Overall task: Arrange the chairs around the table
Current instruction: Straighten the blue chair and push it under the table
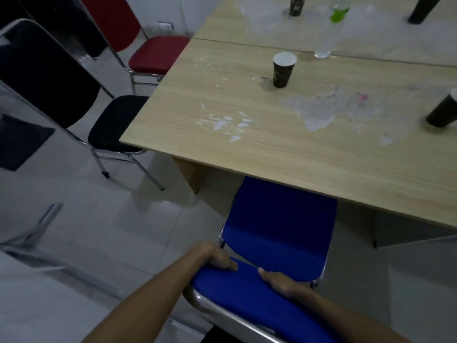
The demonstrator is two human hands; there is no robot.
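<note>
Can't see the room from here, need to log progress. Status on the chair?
Left hand and right hand both gripping blue chair backrest. Seat front already under table. Nothing blocking.

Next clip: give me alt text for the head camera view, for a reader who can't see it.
Both hands, left hand and right hand, grip the backrest of a blue chair whose seat sits partly under a stained wooden table. A black chair and a red chair stand along the table's left side; paper cups sit on top.
</note>
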